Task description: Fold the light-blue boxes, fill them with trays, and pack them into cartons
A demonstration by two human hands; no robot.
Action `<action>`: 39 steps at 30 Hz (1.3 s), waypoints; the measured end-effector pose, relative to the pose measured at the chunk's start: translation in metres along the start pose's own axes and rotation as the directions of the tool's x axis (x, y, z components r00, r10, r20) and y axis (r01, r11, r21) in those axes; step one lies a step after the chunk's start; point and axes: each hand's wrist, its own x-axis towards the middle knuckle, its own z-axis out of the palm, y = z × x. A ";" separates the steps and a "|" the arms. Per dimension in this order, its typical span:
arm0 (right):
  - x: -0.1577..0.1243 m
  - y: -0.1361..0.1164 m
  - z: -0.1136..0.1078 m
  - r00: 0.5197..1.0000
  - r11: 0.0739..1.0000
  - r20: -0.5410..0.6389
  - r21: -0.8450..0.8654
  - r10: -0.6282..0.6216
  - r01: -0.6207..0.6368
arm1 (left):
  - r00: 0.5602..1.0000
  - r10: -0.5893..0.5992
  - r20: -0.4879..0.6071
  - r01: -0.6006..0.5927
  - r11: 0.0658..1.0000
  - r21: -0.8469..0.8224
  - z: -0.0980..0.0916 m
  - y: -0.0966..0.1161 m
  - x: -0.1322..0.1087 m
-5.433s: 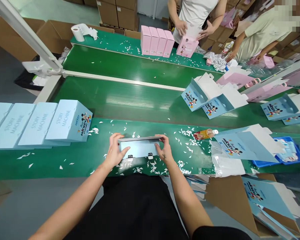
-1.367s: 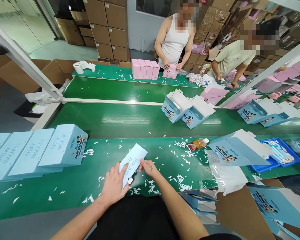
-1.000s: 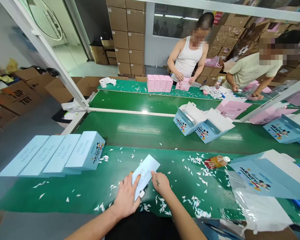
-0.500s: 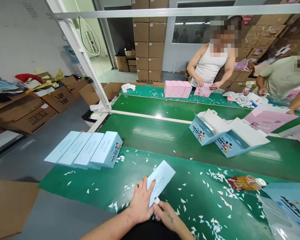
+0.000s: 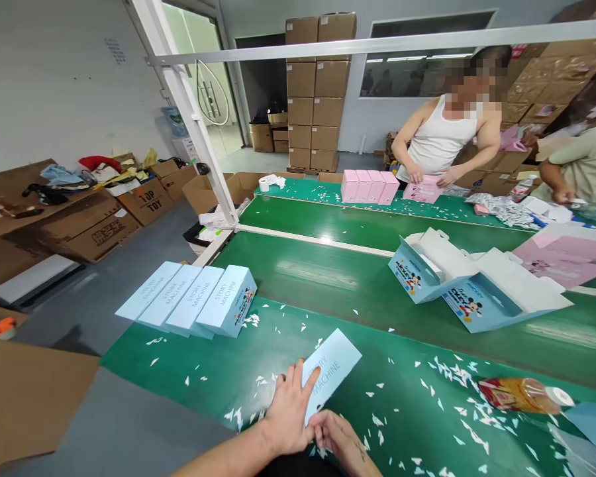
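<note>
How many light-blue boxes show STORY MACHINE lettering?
5: a row of four boxes at the green bench's left end, and one box under the left hand.

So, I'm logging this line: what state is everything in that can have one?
Held blue box: printed panel up, closure unclear
Four blue boxes in row: look closed
Two farther blue boxes: lids open
Row of pink boxes: look closed
Bottle: capped, on its side
White roll: partly unrolled
Scraps: scattered

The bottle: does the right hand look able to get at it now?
Probably yes: only paper scraps seem to lie between the right hand and the bottle, though the hand would first have to leave the box.
</note>
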 end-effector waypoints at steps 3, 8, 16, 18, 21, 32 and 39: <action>0.007 -0.001 0.001 0.994 0.987 -0.038 -0.127 -0.101 0.096 | 1.000 -0.015 -0.017 0.015 1.000 0.021 -0.005 0.005 0.000; 0.023 0.001 0.004 0.972 0.923 -0.196 -0.382 -0.131 0.047 | 0.994 0.009 -0.112 0.001 0.996 0.087 -0.005 0.004 0.005; 0.014 -0.001 0.000 0.955 0.878 -0.058 -0.413 -0.290 0.242 | 0.951 0.096 -0.294 -0.069 0.993 0.100 0.014 -0.013 0.013; 0.012 -0.004 -0.003 0.954 0.892 -0.031 -0.365 -0.298 0.267 | 0.950 0.094 -0.298 -0.066 0.992 0.106 0.015 -0.013 0.014; 0.012 -0.008 -0.003 0.948 0.884 -0.031 -0.371 -0.316 0.283 | 0.948 0.089 -0.305 -0.059 0.993 0.107 0.014 -0.013 0.016; 0.010 -0.009 -0.004 0.969 0.926 -0.018 -0.300 -0.245 0.229 | 0.960 0.092 -0.265 -0.061 0.990 0.125 0.003 -0.002 0.013; 0.005 -0.008 -0.009 0.984 0.960 -0.003 -0.221 -0.178 0.173 | 0.959 0.104 -0.264 -0.064 0.986 0.156 0.004 0.002 0.013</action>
